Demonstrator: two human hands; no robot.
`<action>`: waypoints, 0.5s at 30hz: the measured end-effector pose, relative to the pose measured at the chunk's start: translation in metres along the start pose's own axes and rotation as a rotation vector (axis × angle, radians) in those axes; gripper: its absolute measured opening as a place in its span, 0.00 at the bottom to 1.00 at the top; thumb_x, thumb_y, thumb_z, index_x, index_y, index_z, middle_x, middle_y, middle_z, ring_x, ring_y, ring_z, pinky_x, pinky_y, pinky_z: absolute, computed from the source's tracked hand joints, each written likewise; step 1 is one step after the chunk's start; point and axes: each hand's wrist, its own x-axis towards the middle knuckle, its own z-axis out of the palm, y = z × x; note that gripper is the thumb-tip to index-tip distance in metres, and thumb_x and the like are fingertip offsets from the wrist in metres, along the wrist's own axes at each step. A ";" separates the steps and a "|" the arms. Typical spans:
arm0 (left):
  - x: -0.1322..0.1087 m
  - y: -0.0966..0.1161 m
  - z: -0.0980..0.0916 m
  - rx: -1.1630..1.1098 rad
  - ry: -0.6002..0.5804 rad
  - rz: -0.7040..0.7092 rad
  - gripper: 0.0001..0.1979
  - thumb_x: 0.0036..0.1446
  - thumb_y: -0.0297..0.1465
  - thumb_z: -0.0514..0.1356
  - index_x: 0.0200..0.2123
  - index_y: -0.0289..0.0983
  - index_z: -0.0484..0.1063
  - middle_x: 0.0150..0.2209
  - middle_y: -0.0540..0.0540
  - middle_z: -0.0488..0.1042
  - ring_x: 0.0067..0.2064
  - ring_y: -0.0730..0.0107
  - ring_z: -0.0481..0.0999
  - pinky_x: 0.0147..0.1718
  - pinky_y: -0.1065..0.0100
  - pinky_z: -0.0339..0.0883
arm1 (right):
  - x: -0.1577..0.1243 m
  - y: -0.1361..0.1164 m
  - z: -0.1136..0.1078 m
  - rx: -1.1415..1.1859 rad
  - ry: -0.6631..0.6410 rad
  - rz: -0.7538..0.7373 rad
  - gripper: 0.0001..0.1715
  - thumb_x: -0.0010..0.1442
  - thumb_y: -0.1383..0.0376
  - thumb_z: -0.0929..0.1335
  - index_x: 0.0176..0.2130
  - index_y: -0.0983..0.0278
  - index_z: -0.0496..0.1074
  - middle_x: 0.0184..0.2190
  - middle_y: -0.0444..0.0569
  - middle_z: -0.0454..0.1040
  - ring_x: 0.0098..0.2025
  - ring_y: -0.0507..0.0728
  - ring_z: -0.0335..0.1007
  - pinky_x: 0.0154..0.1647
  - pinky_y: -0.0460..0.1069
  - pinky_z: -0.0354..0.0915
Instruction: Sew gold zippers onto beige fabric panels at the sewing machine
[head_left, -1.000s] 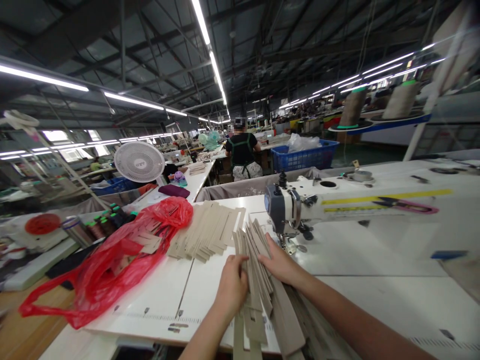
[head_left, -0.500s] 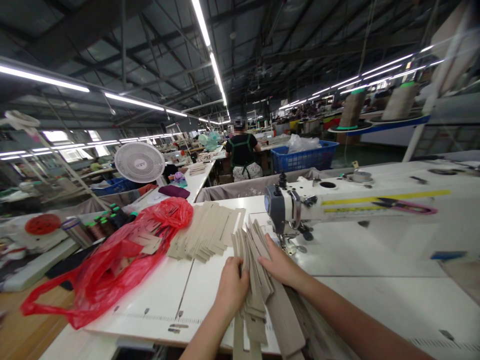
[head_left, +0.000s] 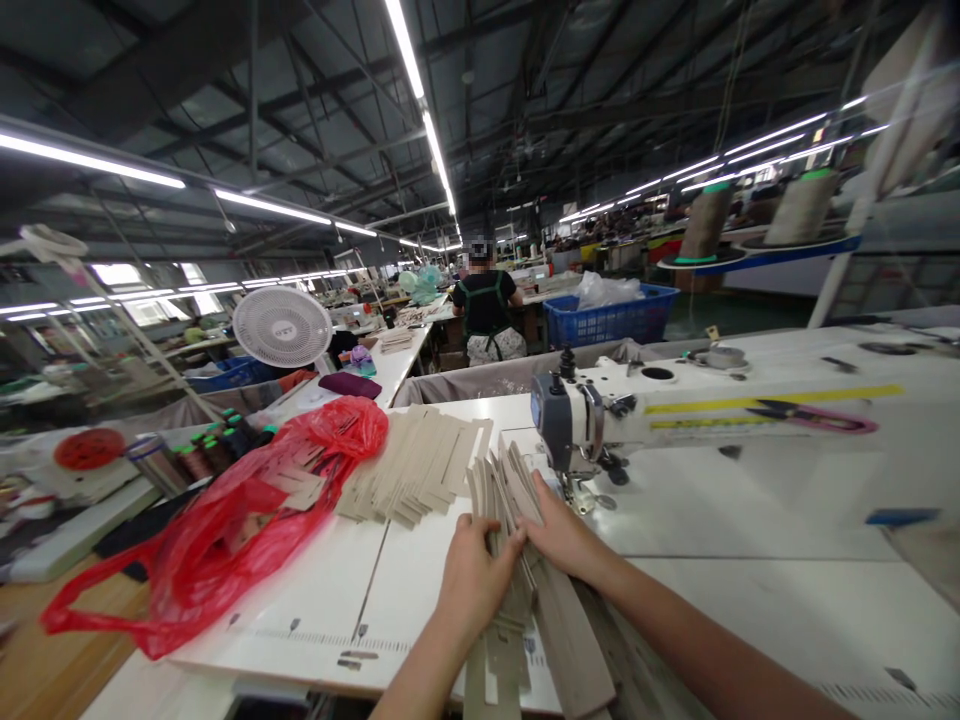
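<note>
Long beige fabric strips point(head_left: 564, 625) stand bunched on edge between my hands and trail over the front edge of the white sewing table point(head_left: 300, 590). My left hand point(head_left: 480, 565) is closed around the left part of the bunch, its thumb reaching across the strips. On the other side, my right hand point(head_left: 561, 528) grips the bunch with its fingers along the outer strips. Just beyond it stands the head of a sewing machine point(head_left: 553, 415). A fanned row of flat beige pieces point(head_left: 412, 465) lies to the left of the bunch.
A red plastic bag point(head_left: 202, 560) with small pieces inside lies at the left. Pink-handled thread snips point(head_left: 817, 416) rest on the machine arm. Farther off are a white fan point(head_left: 282, 328), a blue basket point(head_left: 609, 318) and a seated person point(head_left: 487, 305) facing away.
My left hand has shifted slightly right and its thumb has swung across the strips toward my right hand. My right hand stays nearly in place.
</note>
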 end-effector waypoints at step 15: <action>0.013 -0.014 -0.008 0.091 0.025 0.040 0.15 0.45 0.18 0.50 0.34 0.32 0.73 0.35 0.43 0.70 0.40 0.65 0.71 0.41 0.71 0.62 | -0.008 0.002 -0.011 -0.139 0.020 -0.117 0.51 0.44 0.78 0.60 0.64 0.78 0.36 0.57 0.69 0.59 0.62 0.66 0.51 0.59 0.60 0.53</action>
